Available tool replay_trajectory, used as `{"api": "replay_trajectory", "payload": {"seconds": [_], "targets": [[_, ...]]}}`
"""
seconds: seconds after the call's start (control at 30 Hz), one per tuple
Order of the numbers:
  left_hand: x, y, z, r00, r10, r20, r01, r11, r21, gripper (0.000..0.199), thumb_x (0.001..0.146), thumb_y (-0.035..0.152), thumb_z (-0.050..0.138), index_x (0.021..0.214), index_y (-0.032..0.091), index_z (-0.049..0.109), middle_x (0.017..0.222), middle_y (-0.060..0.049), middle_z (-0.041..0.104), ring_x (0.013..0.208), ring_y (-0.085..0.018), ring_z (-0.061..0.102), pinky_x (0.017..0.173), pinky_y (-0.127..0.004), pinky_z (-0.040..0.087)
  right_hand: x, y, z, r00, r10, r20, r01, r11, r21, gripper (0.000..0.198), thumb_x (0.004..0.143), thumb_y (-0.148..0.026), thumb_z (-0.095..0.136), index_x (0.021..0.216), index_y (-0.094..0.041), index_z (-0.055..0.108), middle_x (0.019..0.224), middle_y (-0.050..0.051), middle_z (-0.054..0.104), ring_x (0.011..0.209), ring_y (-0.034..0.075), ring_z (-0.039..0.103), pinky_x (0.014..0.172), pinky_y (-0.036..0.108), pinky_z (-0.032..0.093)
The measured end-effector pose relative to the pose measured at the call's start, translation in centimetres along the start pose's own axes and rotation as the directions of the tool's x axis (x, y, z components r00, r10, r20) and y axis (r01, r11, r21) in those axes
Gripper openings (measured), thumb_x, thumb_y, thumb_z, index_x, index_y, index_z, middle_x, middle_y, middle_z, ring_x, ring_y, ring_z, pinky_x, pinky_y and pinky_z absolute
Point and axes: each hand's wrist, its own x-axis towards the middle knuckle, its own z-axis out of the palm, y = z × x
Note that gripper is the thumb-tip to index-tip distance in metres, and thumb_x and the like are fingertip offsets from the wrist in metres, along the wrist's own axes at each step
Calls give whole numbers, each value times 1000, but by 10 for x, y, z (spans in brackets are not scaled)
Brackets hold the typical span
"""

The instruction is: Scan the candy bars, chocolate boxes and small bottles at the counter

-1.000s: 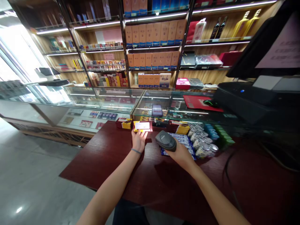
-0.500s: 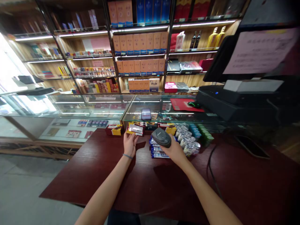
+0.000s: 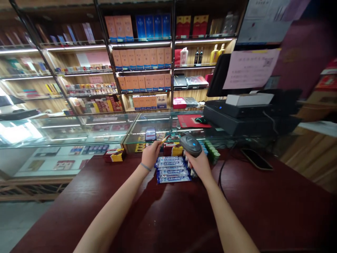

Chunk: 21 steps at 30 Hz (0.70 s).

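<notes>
Over the counter point(image 3: 163, 221), the left hand point(image 3: 151, 154) has turned its pinched bar point(image 3: 164, 140) edge-on; the right hand point(image 3: 199, 163) clasps a scanner point(image 3: 191, 145).

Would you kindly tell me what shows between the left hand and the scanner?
The head view shows a red-and-yellow stack there, blue-white packets nearer the camera.

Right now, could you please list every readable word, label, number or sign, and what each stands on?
No text reads clearly.
Pink sheet: printed lines, too blurred.
Blue-and-white packets: lettering, too blurred.
Held packet: nearly edge-on, unreadable.
Shelf boxes, phone screen: too small.
</notes>
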Motion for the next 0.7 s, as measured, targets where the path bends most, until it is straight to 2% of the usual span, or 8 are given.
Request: {"api": "replay_trajectory", "payload": {"seconds": [0.07, 0.13, 0.23, 0.3, 0.4, 0.53, 0.6, 0.7], "targets": [[1, -4, 17, 986, 105, 129, -117, 989, 95, 19, 77, 16, 78, 92, 28, 73, 81, -3, 73, 89, -22, 71, 90, -27, 51, 2, 0, -7, 999, 45, -8, -44, 997, 67, 42, 79, -50, 69, 110, -25, 57, 57, -4, 63, 38, 18, 54, 41, 30, 44], [2, -9, 33, 942, 221, 254, -261, 955, 140, 19, 79, 16, 76, 93, 29, 72, 85, -5, 74, 88, -22, 71, 91, -27, 51, 4, 0, -12, 998, 56, -16, -53, 990, 132, 39, 79, -50, 70, 106, -25, 57, 56, -4, 61, 38, 18, 53, 39, 30, 42], [2, -18, 50, 895, 323, 309, -364, 927, 85, 18, 77, 18, 77, 89, 29, 72, 88, -7, 75, 89, -22, 72, 94, -30, 52, 6, 2, -17, 998, 58, -34, -52, 987, 152, 39, 78, -50, 70, 105, -25, 57, 53, -5, 59, 38, 19, 53, 38, 31, 42], [2, -22, 59, 911, 290, 293, -308, 951, 17, 21, 72, 16, 81, 85, 29, 72, 89, -8, 76, 91, -23, 72, 98, -32, 51, 8, 6, -19, 996, 78, -38, -71, 987, 144, 40, 78, -51, 70, 106, -25, 57, 50, -6, 55, 36, 19, 52, 39, 31, 42], [3, -27, 69, 956, 115, 269, -93, 991, -93, 32, 64, 4, 82, 80, 29, 71, 92, -7, 76, 101, -25, 70, 108, -36, 45, 11, 12, -21, 995, 84, -46, -77, 989, 130, 41, 79, -51, 69, 108, -25, 57, 53, -5, 57, 37, 18, 52, 40, 31, 43], [6, -32, 81, 959, -141, 248, 206, 944, -258, 39, 64, -9, 72, 76, 27, 69, 94, -6, 74, 118, -25, 64, 117, -39, 36, 12, 13, -22, 997, 59, -41, -55, 994, 96, 42, 80, -55, 68, 108, -25, 58, 54, -4, 59, 39, 19, 54, 41, 32, 45], [6, -34, 85, 946, -200, 254, 271, 919, -286, 40, 65, -12, 66, 77, 26, 69, 97, -7, 74, 127, -24, 58, 119, -38, 31, 11, 9, -22, 996, 74, -42, -69, 991, 114, 40, 79, -55, 68, 104, -26, 59, 50, -4, 56, 38, 19, 52, 40, 32, 43], [7, -36, 89, 945, -176, 275, 249, 933, -260, 40, 66, -12, 64, 80, 25, 70, 104, -9, 73, 134, -24, 53, 122, -38, 25, 7, 2, -23, 995, 87, -49, -78, 983, 165, 34, 79, -52, 68, 99, -26, 59, 47, -6, 51, 35, 19, 49, 38, 32, 40]]}}
